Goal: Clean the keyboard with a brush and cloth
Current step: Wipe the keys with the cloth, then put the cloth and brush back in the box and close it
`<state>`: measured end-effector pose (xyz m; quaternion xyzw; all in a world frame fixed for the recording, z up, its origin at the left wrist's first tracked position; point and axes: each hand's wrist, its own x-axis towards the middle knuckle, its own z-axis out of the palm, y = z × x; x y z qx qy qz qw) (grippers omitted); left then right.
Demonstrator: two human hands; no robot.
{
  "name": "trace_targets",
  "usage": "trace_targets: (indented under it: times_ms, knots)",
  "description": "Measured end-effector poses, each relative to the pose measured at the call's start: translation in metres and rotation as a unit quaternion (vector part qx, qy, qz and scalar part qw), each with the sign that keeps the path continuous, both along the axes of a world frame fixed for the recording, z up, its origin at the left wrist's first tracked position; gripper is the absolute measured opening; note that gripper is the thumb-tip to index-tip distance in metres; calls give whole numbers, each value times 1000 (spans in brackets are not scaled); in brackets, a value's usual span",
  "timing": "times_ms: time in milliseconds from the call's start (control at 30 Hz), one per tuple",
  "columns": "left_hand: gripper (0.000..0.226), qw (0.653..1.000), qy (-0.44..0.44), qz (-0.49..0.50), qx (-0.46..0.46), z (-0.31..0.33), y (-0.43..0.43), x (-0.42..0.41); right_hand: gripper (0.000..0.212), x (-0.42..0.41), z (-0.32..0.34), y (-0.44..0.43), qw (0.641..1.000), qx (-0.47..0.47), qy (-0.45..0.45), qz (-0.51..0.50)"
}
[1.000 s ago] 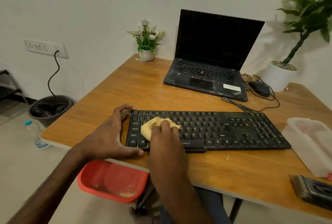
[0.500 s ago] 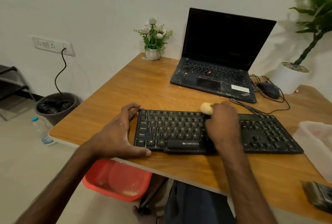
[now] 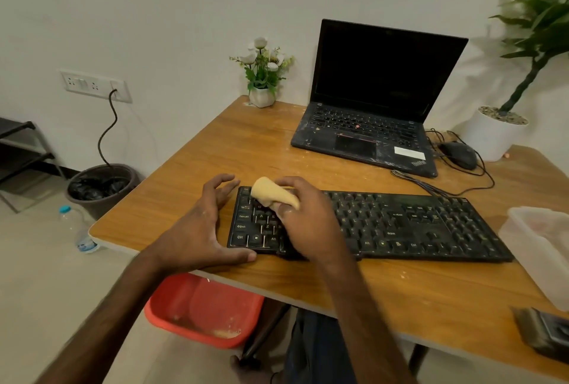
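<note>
A yellow cloth (image 3: 272, 193) is gripped in the curled right hand (image 3: 308, 220) and held against the far-left keys of the keyboard (image 3: 400, 223). Its left end is braced by the wide-spread left hand (image 3: 200, 229) on the desk (image 3: 215, 149). A laptop (image 3: 369, 112) is set beyond both hands.

Your black full-size keyboard (image 3: 400, 223) lies on the wooden table (image 3: 197, 168); your left hand (image 3: 200, 229) rests at its left end; your right hand (image 3: 308, 220) holds the crumpled yellow cloth (image 3: 271, 191) over its far-left keys; the open black laptop (image 3: 366, 128) stands behind it.
</note>
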<state>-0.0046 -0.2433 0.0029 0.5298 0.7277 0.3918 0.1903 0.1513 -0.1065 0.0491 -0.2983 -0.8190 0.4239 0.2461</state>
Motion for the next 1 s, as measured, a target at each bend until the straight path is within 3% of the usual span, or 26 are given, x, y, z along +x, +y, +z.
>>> trace_targets:
  times_ms: [100,167,267,367,433,500,567,667,867,1000]
  knots:
    - [129,998,-18,27,53,3,-2,11,35,34,8,15,971,-216,107,-11]
    - [116,993,-23,65,98,9,-1,23,32,54,10,22,938,-308,159,7]
    - [85,983,18,106,148,23,17,51,30,80,7,28,891,-392,228,16]
    - [70,982,3,92,167,45,48,87,47,99,4,29,857,-440,268,-8]
    - [67,988,-1,57,147,57,70,109,42,114,4,31,868,-420,262,-20]
    - [59,991,-71,10,113,68,88,128,36,126,8,33,879,-393,268,-23]
    - [45,983,-154,-21,99,76,102,147,31,141,12,38,872,-389,295,-34]
    - [33,973,-204,-17,105,86,119,172,29,161,21,45,867,-366,329,-71]
    - [37,946,-291,-19,142,102,156,238,27,213,32,64,906,-213,336,-142]
    - [49,936,-325,-77,111,112,188,279,14,248,46,96,898,-130,321,-271]
